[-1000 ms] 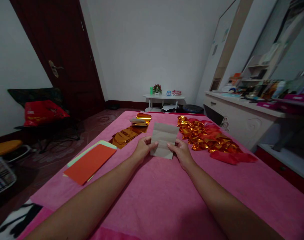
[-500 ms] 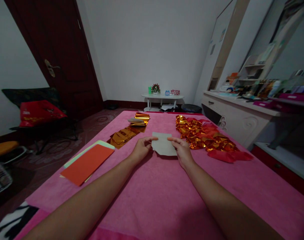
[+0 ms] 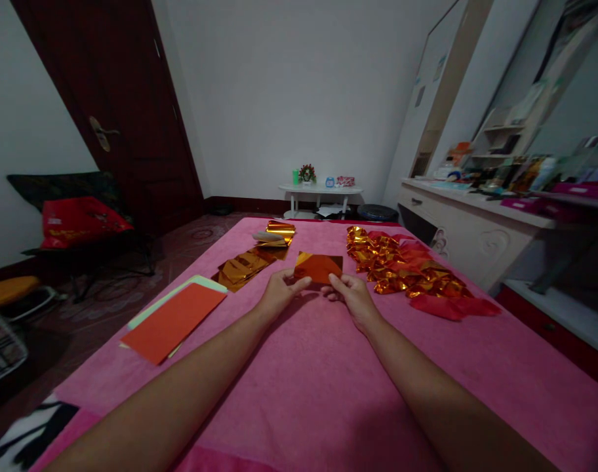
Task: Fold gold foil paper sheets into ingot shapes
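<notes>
Foil sheet (image 3: 319, 267) flipped since earlier frame: gold-orange face now up, pale back gone; left hand (image 3: 279, 294) and right hand (image 3: 354, 298) pinch its near edge; folded foil pile (image 3: 402, 269) right

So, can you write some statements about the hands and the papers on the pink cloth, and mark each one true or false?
1. The left hand and the right hand hold one shiny orange-gold foil sheet together. True.
2. The orange paper lies to the right of the hands. False: it lies to their left.
3. A foil pile, gold and red, lies on the pink cloth right of the hands. True.
4. The white table at the back is bare. False: a small plant stands on it.
</notes>
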{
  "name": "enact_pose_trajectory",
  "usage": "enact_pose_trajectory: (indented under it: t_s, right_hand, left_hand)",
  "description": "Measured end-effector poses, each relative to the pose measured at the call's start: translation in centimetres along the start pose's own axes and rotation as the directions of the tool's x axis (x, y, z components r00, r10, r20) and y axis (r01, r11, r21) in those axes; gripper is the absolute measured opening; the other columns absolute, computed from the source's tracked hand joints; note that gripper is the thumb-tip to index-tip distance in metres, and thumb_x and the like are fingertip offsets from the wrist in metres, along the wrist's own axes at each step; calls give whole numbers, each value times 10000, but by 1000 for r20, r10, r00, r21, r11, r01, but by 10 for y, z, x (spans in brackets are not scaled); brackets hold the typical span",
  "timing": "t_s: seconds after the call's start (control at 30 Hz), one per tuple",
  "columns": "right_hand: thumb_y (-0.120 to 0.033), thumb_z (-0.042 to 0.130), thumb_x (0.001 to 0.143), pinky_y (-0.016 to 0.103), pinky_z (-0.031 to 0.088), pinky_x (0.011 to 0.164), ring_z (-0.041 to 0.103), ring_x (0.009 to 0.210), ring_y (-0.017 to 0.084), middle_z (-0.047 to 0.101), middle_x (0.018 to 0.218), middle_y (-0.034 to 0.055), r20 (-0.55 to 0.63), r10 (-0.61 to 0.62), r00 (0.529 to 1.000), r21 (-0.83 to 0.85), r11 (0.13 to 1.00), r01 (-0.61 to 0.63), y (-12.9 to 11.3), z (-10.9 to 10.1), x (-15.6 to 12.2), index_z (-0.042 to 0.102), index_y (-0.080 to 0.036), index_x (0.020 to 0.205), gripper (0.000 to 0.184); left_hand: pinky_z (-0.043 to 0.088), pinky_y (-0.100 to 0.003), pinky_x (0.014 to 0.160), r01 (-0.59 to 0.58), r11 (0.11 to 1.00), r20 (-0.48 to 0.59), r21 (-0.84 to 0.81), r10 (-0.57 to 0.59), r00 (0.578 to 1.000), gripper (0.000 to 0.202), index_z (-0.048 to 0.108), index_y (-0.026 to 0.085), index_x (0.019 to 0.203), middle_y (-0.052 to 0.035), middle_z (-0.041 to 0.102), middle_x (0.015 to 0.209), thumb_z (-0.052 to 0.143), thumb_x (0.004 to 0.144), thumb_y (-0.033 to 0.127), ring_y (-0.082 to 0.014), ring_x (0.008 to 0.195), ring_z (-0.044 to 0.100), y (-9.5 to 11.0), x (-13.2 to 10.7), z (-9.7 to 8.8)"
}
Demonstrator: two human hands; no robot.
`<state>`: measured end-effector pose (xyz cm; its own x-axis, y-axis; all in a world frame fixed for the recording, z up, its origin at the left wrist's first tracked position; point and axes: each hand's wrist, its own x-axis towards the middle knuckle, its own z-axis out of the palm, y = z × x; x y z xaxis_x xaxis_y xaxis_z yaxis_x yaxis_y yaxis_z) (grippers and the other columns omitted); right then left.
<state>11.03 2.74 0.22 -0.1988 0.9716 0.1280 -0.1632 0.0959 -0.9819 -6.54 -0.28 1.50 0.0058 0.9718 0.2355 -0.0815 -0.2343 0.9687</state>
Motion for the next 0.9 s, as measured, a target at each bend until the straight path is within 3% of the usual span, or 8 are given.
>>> enact_pose_trajectory:
  t_s: [0.1, 0.27, 0.4, 0.53, 0.7, 0.9]
  right_hand:
    - [-474, 713, 673, 216, 464, 539, 609, 592, 126, 689, 657, 69, 24, 7, 1000, -30, 1000, -6, 0, 0, 0, 707, -105, 847, 408]
    - [-511, 713, 660, 239, 459, 518, 582, 583, 136, 684, 714, 45, 13, -34, 999, -22, 999, 34, 2, -2, 1, 714, -127, 845, 426]
    - [-510, 696, 683, 278, 470, 593, 591, 617, 164, 672, 691, 19, -34, -79, 996, 29, 996, 80, 9, -7, 5, 714, -158, 803, 373]
    - [-486, 717, 656, 287, 454, 607, 588, 631, 180, 669, 684, 11, -56, -85, 995, 6, 996, 86, 10, -7, 6, 718, -160, 814, 362]
    - [-508, 714, 621, 263, 409, 543, 561, 606, 177, 639, 627, 8, -62, -82, 995, -90, 993, 77, 9, -5, 5, 703, -160, 698, 357]
    - [-516, 682, 631, 237, 365, 518, 522, 582, 154, 560, 536, -23, -105, -96, 990, -164, 983, 78, 12, -7, 6, 652, -162, 593, 358]
  left_hand:
    - [413, -228, 547, -28, 999, 25, 46, 27, 999, 399, 715, 123, 943, -96, 697, 887, 712, 686, 428, -147, 663, 591, -3, 0, 0]
    - [354, -218, 509, -65, 990, 22, 124, 62, 998, 346, 733, 107, 843, -43, 666, 674, 695, 700, 420, -99, 527, 493, -7, 1, -1]
    - [316, -213, 482, -33, 982, 21, 185, 30, 999, 321, 726, 93, 737, -11, 593, 541, 718, 667, 407, -84, 470, 440, -6, -1, 2]
    - [360, -223, 500, 4, 982, 10, 187, -6, 1000, 315, 733, 99, 780, -30, 643, 608, 719, 665, 391, -104, 492, 488, -6, -2, 5]
    - [470, -275, 670, -12, 999, -37, 46, 13, 999, 302, 735, 123, 809, -63, 711, 791, 744, 638, 371, -181, 684, 618, -5, 2, 4]
    - [428, -225, 598, 42, 995, -189, 94, -23, 982, 289, 716, 127, 727, -27, 680, 681, 732, 646, 404, -140, 617, 575, -1, 1, 2]
